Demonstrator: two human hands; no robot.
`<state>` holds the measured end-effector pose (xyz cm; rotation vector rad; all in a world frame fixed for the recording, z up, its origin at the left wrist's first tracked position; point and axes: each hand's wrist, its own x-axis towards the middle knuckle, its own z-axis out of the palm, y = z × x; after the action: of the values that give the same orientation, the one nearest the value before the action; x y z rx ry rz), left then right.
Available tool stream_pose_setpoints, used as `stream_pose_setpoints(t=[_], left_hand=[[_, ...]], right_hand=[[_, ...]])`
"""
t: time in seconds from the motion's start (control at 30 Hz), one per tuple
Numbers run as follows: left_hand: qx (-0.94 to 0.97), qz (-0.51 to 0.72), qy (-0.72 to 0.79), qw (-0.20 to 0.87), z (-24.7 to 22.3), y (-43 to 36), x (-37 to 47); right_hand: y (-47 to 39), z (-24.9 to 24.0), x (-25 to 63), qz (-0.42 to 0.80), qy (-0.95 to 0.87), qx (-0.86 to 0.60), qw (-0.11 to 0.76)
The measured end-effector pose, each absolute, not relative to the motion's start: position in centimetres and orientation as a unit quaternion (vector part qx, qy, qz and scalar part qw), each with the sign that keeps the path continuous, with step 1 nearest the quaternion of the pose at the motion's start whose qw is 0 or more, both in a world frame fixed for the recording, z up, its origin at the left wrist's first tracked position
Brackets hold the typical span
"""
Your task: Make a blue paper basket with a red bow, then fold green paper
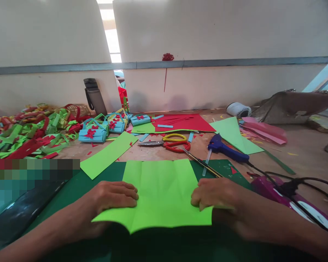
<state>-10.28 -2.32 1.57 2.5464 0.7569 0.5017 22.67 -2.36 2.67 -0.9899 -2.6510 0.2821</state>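
Note:
A creased sheet of bright green paper (164, 196) spans the space between my hands, its near edge curving up off the dark green cutting mat (71, 196). My left hand (112, 198) grips the sheet's left side, fingers on top and thumb hidden beneath. On the right side, my right hand (218, 196) holds the paper with curled fingers. Just beyond the sheet lie scissors (169, 143) with red and yellow handles, a slim gold-and-black pen-like tool (203, 162) and a blue glue gun (228, 148). A green paper strip (109, 154) rests at the far left of the sheet.
Small blue paper bags (93, 134) and a heap of green and red paper pieces (43, 134) occupy the left. Behind are red paper (186, 122) and a dark bottle (95, 96). A purple power strip (292, 200) with black cables sits right, a handbag (292, 107) behind.

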Motion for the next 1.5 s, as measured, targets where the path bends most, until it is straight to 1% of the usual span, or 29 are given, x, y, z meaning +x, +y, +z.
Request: stream_pose_setpoints(t=[0.07,0.13,0.27,0.33,0.43,0.57,0.7,0.73,0.8,0.9,0.97,1.03,1.1,1.2,1.27,1.33,1.5], left_hand=[[0.890,0.197,0.342,0.229,1.6,-2.7,-10.3],[0.851,0.214,0.408,0.251,1.4,-3.0,-10.2],[0.765,0.277,0.457,0.360,0.9,-2.9,-9.8],[0.739,0.293,0.459,0.397,0.7,-2.8,-9.6],[0.735,0.290,0.460,0.405,0.7,-2.8,-9.5],[0.776,0.263,0.445,0.361,0.4,-2.8,-9.4],[0.865,0.270,0.292,0.304,-0.2,-2.2,-9.2],[0.879,0.273,0.258,0.293,-0.2,-2.0,-9.1],[0.887,0.270,0.242,0.285,-0.1,-2.0,-9.1],[0.869,0.242,0.313,0.299,0.5,-2.5,-9.2],[0.848,0.215,0.375,0.305,0.7,-3.0,-9.3],[0.811,0.206,0.433,0.334,0.7,-3.2,-9.5],[0.759,0.212,0.472,0.395,0.5,-3.2,-9.4],[0.671,0.239,0.487,0.505,0.3,-2.9,-8.9],[0.626,0.264,0.496,0.540,0.1,-2.8,-8.5],[0.608,0.279,0.533,0.518,-0.1,-2.9,-8.3],[0.642,0.261,0.619,0.369,-0.9,-3.6,-8.4]], right_hand=[[-2.4,3.3,22.5,0.215,-0.898,-0.360,0.131],[-2.2,3.6,22.3,0.307,-0.855,-0.394,0.140],[-1.5,3.1,22.0,0.463,-0.762,-0.417,0.175],[-1.4,2.6,21.9,0.514,-0.718,-0.428,0.194],[-1.4,2.1,21.4,0.552,-0.681,-0.427,0.220],[-1.6,1.9,21.1,0.540,-0.711,-0.392,0.221],[-1.7,2.1,21.5,0.490,-0.744,-0.378,0.252],[-1.8,2.3,21.5,0.477,-0.750,-0.391,0.239],[-1.9,2.7,21.6,0.451,-0.762,-0.416,0.206],[-2.1,3.0,21.7,0.422,-0.782,-0.422,0.177],[-2.1,2.7,21.9,0.402,-0.785,-0.435,0.181],[-2.1,2.2,22.1,0.384,-0.776,-0.466,0.183],[-1.9,1.8,22.3,0.374,-0.766,-0.490,0.183],[-1.7,1.5,22.3,0.385,-0.744,-0.511,0.191],[-1.6,1.4,22.1,0.401,-0.723,-0.524,0.204],[-1.6,1.2,21.9,0.411,-0.703,-0.536,0.222],[-1.9,0.6,21.1,0.464,-0.624,-0.546,0.312]])
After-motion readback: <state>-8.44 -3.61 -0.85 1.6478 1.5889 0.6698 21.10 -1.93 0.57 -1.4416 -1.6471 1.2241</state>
